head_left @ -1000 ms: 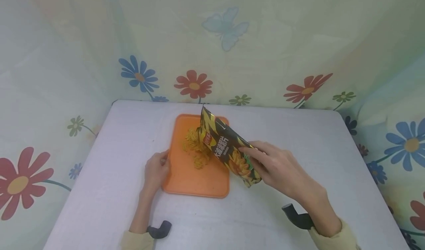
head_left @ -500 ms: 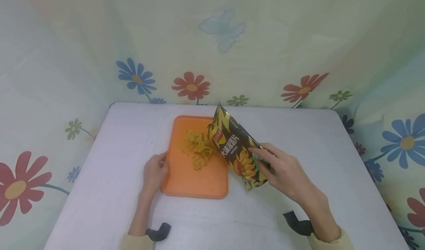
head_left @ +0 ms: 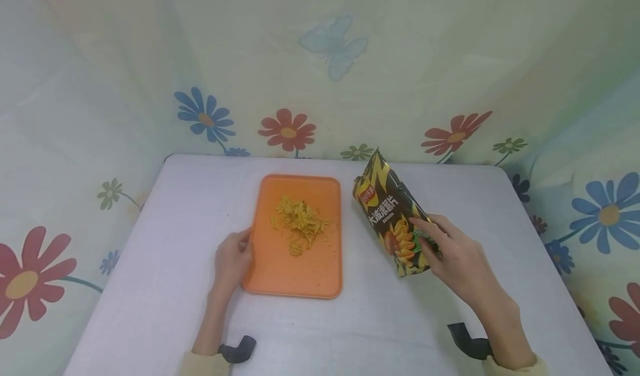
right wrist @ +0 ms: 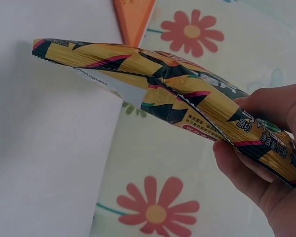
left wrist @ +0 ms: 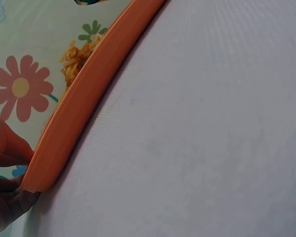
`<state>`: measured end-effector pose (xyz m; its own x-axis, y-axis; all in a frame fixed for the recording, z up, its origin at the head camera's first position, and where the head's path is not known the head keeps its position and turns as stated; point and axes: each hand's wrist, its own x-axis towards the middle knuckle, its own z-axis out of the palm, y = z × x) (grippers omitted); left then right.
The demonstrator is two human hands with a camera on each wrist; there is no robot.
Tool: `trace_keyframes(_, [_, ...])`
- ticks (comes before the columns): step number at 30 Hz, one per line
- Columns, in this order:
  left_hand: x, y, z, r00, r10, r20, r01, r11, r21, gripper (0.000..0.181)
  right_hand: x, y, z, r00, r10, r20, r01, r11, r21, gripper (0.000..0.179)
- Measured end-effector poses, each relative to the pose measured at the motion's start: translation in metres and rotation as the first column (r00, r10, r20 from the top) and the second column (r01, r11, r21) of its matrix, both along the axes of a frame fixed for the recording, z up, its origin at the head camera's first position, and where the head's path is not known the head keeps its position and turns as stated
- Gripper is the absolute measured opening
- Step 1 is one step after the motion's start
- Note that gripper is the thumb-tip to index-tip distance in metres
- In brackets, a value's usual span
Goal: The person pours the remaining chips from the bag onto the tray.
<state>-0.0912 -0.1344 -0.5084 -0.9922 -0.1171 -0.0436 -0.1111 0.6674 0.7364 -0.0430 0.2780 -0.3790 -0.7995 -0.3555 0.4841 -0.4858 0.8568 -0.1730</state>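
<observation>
My left hand point(head_left: 234, 259) grips the left edge of an orange tray point(head_left: 295, 279); the left wrist view has thumb and fingers point(left wrist: 10, 140) pinching the tray's corner point(left wrist: 49, 158). Crumbled yellow chips point(head_left: 302, 220) lie heaped on the tray's middle. To the tray's right, my right hand point(head_left: 457, 259) holds a black-and-yellow potato chip bag point(head_left: 385, 215) by its lower end, its other end pointing up and left. In the right wrist view the bag point(right wrist: 177, 103) looks flattened, pinched between thumb and fingers. Its inside is hidden.
The white table point(head_left: 300, 337) carries the tray and stretches out on both sides. Behind it hangs a floral curtain point(head_left: 400, 87), reaching round left and right. A black curved piece is strapped to each wrist, the right one point(head_left: 470, 342) being larger in view.
My right hand has moved the chip bag rightward, off from over the tray to beside it, uncovering the chip heap. My left hand stays on the tray's edge.
</observation>
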Motion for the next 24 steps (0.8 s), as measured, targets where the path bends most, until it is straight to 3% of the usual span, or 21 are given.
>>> trace_keyframes(14, [-0.001, -0.001, 0.001, 1.0, -0.01, 0.012, 0.01, 1.0, 0.002, 0.041, 0.012, 0.045, -0.007, 0.991, -0.135, 0.001, 0.134, 0.989, 0.061, 0.062])
trace_keyframes(20, [-0.001, -0.001, 0.002, 1.0, -0.015, 0.002, 0.015, 1.0, 0.005, 0.041, 0.014, 0.054, -0.009, 0.976, -0.217, 0.012, 0.216, 0.973, 0.086, 0.06])
trace_keyframes(24, [-0.001, -0.001, 0.0, 1.0, -0.011, 0.002, 0.011, 1.0, 0.009, 0.041, 0.013, 0.053, -0.01, 0.973, -0.231, -0.013, 0.231, 0.967, 0.104, 0.055])
